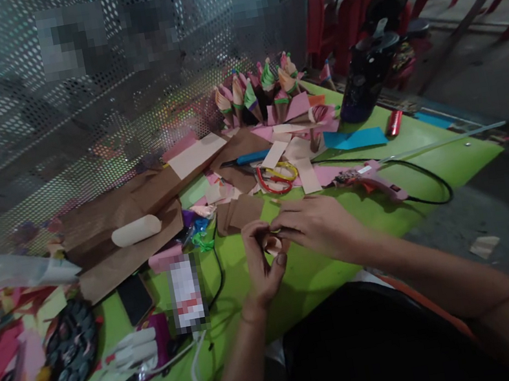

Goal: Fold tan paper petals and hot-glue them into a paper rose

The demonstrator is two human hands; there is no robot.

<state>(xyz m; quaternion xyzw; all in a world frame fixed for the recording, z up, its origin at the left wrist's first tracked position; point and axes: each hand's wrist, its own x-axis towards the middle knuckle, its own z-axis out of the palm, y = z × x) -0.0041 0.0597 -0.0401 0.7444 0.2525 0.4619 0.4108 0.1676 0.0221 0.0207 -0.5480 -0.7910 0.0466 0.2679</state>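
Observation:
My left hand (263, 264) curls around a small piece of rolled paper (273, 245), whose pale, round opening faces me. Against the far side of this roll, the fingertips of my right hand (317, 225) are pinched together; the exact point of contact is partly hidden. Just beyond my left hand lies a stack of brown paper pieces (241, 212). Scissors with red and yellow handles (277, 180) rest among paper scraps farther back. To the right is a pink glue gun (378, 182) with a long clear stick in it.
Several paper ice-cream cones (267, 80) stand at the back. A dark tumbler (367, 75) and blue paper (356, 138) are at the right. Leftward on the green table (321, 290) lie a phone (136, 299), cables, a paper roll (136, 231) and a black round object (72, 344).

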